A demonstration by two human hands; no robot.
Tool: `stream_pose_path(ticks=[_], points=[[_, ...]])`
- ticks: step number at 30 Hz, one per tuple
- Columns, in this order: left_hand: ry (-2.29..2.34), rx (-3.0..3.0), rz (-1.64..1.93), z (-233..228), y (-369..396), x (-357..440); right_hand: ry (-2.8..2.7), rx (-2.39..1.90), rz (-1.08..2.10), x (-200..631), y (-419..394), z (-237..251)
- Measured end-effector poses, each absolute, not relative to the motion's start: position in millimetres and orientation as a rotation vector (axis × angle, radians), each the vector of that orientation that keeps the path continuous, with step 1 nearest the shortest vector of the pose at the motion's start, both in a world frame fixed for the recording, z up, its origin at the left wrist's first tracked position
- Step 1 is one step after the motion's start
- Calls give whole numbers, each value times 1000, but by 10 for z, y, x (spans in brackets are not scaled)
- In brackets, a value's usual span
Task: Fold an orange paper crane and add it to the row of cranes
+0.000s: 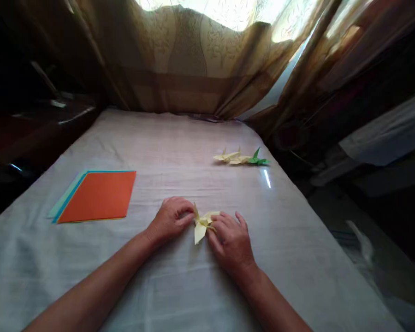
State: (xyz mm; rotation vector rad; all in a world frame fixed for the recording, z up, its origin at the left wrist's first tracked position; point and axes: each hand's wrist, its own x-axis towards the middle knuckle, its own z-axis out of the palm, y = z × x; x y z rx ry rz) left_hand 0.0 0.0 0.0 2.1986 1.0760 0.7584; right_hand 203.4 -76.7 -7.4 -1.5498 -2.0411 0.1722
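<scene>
Patterned curtains (190, 53) are hanging behind the cloth-covered table (166, 143). Fingers of the left hand (170, 219) are pinching a pale yellow paper bird (201, 227) mid-table; the right hand (233, 242) is gripping its opposite side. Beyond, orange-topped sheets (98, 197) are lying left, three folded birds (240, 160) (one green) right.

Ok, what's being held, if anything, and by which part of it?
The near yellow crane: left fingers seem to pinch its upright left tip; right fingers are at its right side, grip unclear.
</scene>
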Motion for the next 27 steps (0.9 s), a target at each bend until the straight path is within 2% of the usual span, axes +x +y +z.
stream_pose_path(ticks=[13,16,21,25,27], points=[[1114,2188,731,45,-26,45,-2015,-1481,79,2082,-725,-33],[1117,2180,719,54,-32,51,-1917,-1527,136,2171,-613,-30],[1120,2178,724,46,-38,60,-1688,-1774,578,2253,-333,46],[1141,2205,702,60,-57,57,-1695,-1784,1074,2255,-109,121],[1196,2226,665,96,-98,50,-1716,-1770,1187,2248,-33,133]])
